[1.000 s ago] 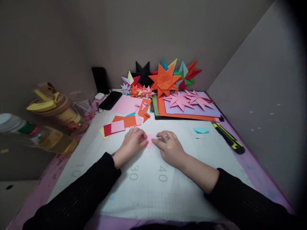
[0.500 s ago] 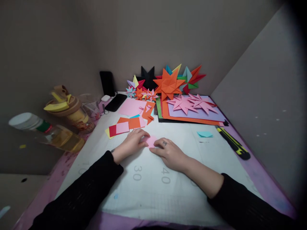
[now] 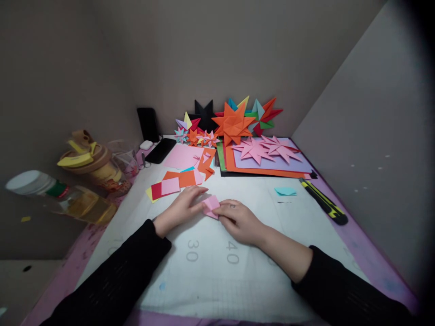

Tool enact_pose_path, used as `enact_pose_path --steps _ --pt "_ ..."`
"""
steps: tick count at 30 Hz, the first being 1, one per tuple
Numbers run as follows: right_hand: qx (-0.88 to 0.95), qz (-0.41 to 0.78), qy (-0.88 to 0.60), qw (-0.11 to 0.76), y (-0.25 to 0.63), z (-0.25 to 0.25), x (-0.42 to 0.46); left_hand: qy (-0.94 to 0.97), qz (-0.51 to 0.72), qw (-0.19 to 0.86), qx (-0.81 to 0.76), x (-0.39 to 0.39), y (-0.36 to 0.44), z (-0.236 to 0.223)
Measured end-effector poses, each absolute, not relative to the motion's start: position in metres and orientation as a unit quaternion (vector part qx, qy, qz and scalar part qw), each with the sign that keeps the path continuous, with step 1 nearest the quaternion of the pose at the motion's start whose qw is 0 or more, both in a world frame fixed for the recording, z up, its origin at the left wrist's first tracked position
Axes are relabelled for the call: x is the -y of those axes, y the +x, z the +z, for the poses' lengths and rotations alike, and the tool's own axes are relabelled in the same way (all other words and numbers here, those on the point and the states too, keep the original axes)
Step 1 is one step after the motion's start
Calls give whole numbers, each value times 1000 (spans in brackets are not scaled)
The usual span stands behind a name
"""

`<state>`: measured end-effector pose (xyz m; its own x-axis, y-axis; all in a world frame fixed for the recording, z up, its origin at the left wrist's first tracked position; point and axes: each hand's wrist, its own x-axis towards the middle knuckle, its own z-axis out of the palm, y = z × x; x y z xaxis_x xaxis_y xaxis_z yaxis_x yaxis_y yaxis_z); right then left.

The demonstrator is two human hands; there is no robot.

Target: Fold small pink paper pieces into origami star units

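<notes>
A small pink square of paper (image 3: 211, 207) with crease lines is between my hands at the middle of the mat. My right hand (image 3: 242, 221) pinches its right edge between thumb and fingers. My left hand (image 3: 185, 203) lies to the left with fingers stretched out and apart from the thumb, whose tip is at the paper's left edge. Beyond the left hand lie a pink paper square (image 3: 170, 185), a red piece (image 3: 156, 191) and an orange piece (image 3: 187, 179). A folded light-blue paper (image 3: 285, 192) rests farther right.
Folded stars, among them an orange one (image 3: 234, 122) and pink ones (image 3: 254, 150), are at the back by stacked coloured sheets (image 3: 272, 170). A box cutter (image 3: 324, 202) lies at right. A bottle (image 3: 81, 201), a lidded cup (image 3: 105, 165) and a phone (image 3: 161, 151) stand or lie at left.
The pink paper has turned and now shows creases. My left fingers have opened away from it, while my right hand still pinches it. The whole view has shifted slightly.
</notes>
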<state>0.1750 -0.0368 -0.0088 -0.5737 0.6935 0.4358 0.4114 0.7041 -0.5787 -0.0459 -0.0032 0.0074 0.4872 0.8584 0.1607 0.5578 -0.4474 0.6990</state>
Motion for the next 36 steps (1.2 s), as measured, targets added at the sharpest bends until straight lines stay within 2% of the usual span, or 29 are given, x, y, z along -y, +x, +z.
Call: enact_pose_path --steps 5,13,20,28,36 --pt "848 268 -297 349 176 -4 38 696 277 499 -436 13 -32 11" --pt "818 250 -315 412 177 -11 32 566 344 575 -481 22 -25 17" --pt "763 290 -349 461 177 -8 30 514 332 656 -442 28 -21 21" --pt "645 446 -408 468 175 -8 31 568 320 614 -444 29 -18 21" --pt "622 426 -431 496 175 -12 31 681 330 456 -468 33 -17 30"
